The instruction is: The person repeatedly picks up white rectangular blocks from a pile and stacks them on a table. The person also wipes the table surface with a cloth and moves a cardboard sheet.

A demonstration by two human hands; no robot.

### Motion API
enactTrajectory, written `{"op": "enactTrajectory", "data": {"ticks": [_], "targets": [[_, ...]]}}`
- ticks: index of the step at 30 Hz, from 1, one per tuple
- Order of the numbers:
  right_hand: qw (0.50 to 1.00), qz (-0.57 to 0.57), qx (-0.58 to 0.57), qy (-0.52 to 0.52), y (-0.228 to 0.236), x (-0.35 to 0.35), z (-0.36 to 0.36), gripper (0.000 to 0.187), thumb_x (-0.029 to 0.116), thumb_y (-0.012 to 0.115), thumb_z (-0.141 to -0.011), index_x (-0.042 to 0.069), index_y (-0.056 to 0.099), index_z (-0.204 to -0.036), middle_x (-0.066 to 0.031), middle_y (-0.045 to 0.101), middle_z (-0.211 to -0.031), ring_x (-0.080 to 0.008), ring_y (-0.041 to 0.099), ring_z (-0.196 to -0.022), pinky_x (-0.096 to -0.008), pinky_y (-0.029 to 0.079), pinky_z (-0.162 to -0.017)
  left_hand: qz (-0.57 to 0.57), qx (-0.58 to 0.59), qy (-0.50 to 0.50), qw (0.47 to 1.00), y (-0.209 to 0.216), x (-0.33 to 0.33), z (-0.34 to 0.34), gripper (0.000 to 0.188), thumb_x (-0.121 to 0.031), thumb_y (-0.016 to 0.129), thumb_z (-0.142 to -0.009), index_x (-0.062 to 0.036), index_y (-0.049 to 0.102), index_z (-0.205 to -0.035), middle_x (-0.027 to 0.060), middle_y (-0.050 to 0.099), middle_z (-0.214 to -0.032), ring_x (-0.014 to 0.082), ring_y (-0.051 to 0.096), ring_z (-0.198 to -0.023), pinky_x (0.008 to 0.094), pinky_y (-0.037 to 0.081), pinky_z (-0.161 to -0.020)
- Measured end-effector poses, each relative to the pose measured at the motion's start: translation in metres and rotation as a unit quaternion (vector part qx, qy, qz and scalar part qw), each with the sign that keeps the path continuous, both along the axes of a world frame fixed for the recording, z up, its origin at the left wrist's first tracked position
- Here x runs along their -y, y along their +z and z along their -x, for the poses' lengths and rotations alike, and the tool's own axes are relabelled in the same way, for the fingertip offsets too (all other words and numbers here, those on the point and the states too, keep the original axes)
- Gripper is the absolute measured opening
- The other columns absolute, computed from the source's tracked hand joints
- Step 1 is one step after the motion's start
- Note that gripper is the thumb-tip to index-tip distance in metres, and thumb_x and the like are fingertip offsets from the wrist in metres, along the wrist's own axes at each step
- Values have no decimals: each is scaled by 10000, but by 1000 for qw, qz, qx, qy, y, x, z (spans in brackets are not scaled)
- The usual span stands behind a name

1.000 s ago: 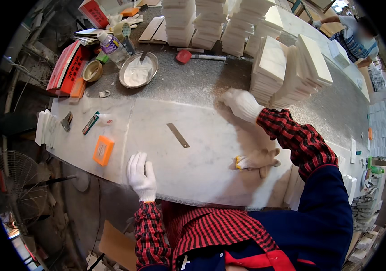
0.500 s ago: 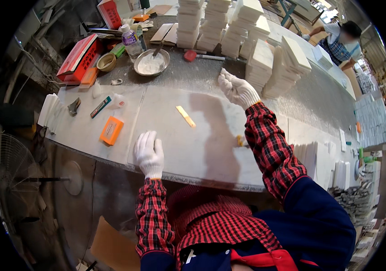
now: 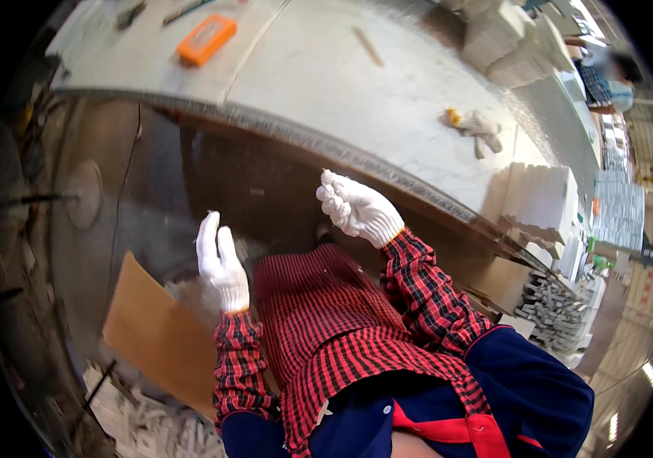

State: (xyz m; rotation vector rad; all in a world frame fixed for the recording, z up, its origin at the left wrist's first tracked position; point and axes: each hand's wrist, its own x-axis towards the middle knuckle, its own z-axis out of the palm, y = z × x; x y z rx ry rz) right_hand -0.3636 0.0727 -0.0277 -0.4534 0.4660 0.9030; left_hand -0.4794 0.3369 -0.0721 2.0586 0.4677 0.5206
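Both my hands wear white knitted gloves and hover in front of the worktable [image 3: 303, 84], over the floor side of its edge. My left hand [image 3: 222, 263] has its fingers stretched out and holds nothing; the nearest thing to it is a brown cardboard sheet [image 3: 154, 324] standing below. Close to the table's front edge, my right hand [image 3: 359, 210] is closed with its fingers curled in. Whatever may be inside it is hidden. On the tabletop lie an orange box [image 3: 206, 40], a thin pale strip [image 3: 367, 46] and a crumpled white glove [image 3: 480, 130] with a yellow cuff.
White slabs [image 3: 544, 191] stand stacked at the table's right end, with more stacks [image 3: 494, 34] at the far right. Broken pale offcuts [image 3: 151, 424] fill the lower left. A co-worker [image 3: 605, 80] stands beyond the table.
My view has swung down and away from the tabletop. My left hand has lifted off the table, and my right hand has drawn back from near the slab stacks. The crumpled glove has come into sight.
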Motion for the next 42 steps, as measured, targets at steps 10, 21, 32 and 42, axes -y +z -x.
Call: {"op": "enactTrajectory", "data": {"ticks": [10, 21, 32, 42], "targets": [[979, -4, -146, -140, -166, 162, -2, 303, 125, 563, -1030, 103, 603, -1330, -74, 614, -1078, -181, 598, -924, -263, 536, -678, 145, -225, 36, 963, -61, 62, 141, 294, -79, 609, -1001, 9, 672, -1274, 161, 667, -1312, 298, 612, -1244, 391, 450, -1099], [440, 793, 384, 174, -235, 257, -159, 388, 311, 535, -1007, 67, 651, -1285, -175, 675, -1299, -350, 643, -1153, -402, 477, -990, 347, -282, -5, 895, -116, 180, 152, 310, -126, 627, -982, 23, 678, -1249, 186, 672, -1298, 346, 609, -1256, 407, 436, -1116], [241, 855, 377, 262, -210, 177, -116, 398, 304, 503, -998, 46, 666, -1254, -242, 674, -1240, -416, 625, -1169, -477, 475, -993, 292, -247, -5, 924, -83, 160, 144, 288, -113, 624, -973, 23, 676, -1222, 192, 685, -1249, 347, 638, -1191, 415, 481, -1050], [518, 611, 569, 188, -31, -9, 43, 384, 266, 647, -970, 83, 671, -1307, -188, 633, -1379, -366, 581, -1287, -459, 475, -1073, 119, -102, -92, 983, 32, 81, 57, 294, -104, 623, -998, 26, 672, -1257, 177, 678, -1293, 313, 632, -1200, 411, 468, -1081]]}}
